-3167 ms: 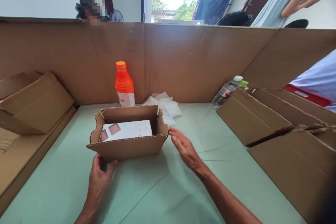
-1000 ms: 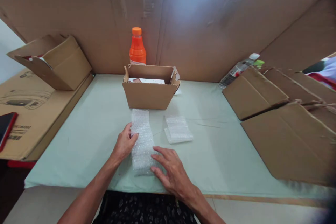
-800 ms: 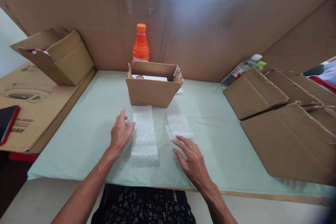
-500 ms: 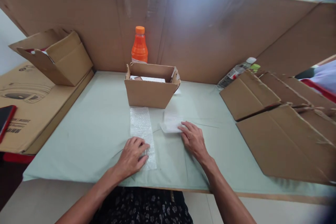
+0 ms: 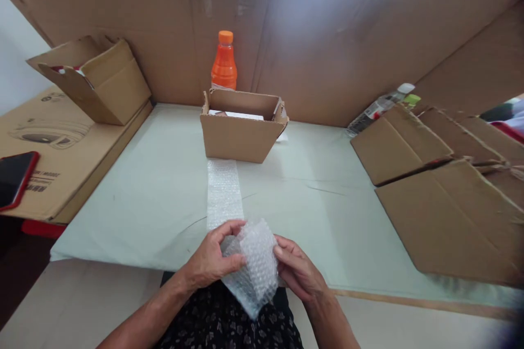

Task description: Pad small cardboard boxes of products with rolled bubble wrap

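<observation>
Both hands, the left hand (image 5: pixel 213 259) and right hand (image 5: pixel 297 270), have lifted the small bubble wrap piece (image 5: pixel 256 264) off the table (image 5: pixel 155 196), each grip grasping it at the near edge; the long strip (image 5: pixel 223 193) stays flat.

Both forearms are bare, with no sleeves in view. The left hand (image 5: pixel 213 259) and the right hand (image 5: pixel 297 270) wear no gloves, rings or watch. On the lap lies a black garment (image 5: pixel 221 324) printed with small pale flowers.
</observation>
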Demonstrator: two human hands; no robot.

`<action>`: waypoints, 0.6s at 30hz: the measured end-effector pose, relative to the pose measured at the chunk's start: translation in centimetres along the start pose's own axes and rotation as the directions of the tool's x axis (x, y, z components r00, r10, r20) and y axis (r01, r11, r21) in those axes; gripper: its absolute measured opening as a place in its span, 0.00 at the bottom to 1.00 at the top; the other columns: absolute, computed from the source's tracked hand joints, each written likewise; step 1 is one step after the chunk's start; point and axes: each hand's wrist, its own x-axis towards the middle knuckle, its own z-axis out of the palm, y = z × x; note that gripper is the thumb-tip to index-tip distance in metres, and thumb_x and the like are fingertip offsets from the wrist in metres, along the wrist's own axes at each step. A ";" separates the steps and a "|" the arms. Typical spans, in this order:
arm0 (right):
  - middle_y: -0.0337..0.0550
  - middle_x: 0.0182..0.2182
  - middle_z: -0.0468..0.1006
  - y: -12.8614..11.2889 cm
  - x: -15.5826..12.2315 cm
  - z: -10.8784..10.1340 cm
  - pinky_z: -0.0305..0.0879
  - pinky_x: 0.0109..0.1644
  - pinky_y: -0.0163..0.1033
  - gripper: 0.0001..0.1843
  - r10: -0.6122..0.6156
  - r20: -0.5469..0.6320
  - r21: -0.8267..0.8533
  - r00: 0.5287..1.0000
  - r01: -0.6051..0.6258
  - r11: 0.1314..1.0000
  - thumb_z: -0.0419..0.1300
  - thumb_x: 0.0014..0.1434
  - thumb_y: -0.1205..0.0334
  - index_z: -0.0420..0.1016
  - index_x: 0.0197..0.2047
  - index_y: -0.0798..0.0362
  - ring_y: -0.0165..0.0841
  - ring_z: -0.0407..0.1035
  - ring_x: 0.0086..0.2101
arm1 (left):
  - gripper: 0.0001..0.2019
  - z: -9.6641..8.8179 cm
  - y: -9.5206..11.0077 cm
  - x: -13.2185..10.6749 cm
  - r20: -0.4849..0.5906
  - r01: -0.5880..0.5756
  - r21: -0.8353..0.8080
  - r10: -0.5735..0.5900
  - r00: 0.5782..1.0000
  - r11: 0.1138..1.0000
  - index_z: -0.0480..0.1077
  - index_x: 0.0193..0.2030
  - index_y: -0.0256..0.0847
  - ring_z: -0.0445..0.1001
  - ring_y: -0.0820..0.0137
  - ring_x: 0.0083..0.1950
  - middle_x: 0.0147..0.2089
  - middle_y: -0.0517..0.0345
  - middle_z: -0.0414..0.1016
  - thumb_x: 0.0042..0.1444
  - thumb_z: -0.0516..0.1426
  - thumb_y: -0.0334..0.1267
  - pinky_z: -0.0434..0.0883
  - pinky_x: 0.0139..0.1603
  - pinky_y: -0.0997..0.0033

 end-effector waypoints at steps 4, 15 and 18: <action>0.59 0.58 0.72 0.6 0.0 -0.9 0.72 0.34 0.43 0.42 -0.081 -0.100 0.020 0.992 0.084 0.996 0.48 0.62 0.30 0.59 0.69 0.47 0.44 0.74 0.45 | 0.10 0.9 -0.1 -0.9 -0.064 0.128 0.016 -0.127 0.990 0.992 0.75 0.32 0.36 0.69 0.70 0.32 0.30 0.57 0.74 0.53 0.59 0.42 0.65 0.35 0.72; 0.50 0.54 0.74 -1.9 6.6 1.9 0.67 0.37 0.37 0.38 -0.264 -0.029 -0.551 0.964 0.205 0.809 0.62 0.52 0.63 0.63 0.67 0.49 0.29 0.67 0.33 | 0.27 -0.9 0.4 -0.8 -0.136 0.207 -0.421 -0.287 0.948 0.883 0.70 0.53 0.37 0.75 0.67 0.37 0.40 0.54 0.79 0.49 0.65 0.49 0.70 0.38 0.70; 0.43 0.35 0.78 -2.2 7.6 1.5 0.66 0.37 0.37 0.16 -0.219 -0.014 -0.510 0.976 0.182 0.841 0.60 0.57 0.55 0.79 0.45 0.54 0.31 0.68 0.32 | 0.29 -1.1 0.8 -1.5 -0.036 0.240 -0.435 -0.283 0.959 0.868 0.70 0.55 0.37 0.75 0.67 0.37 0.41 0.53 0.79 0.48 0.66 0.49 0.69 0.37 0.72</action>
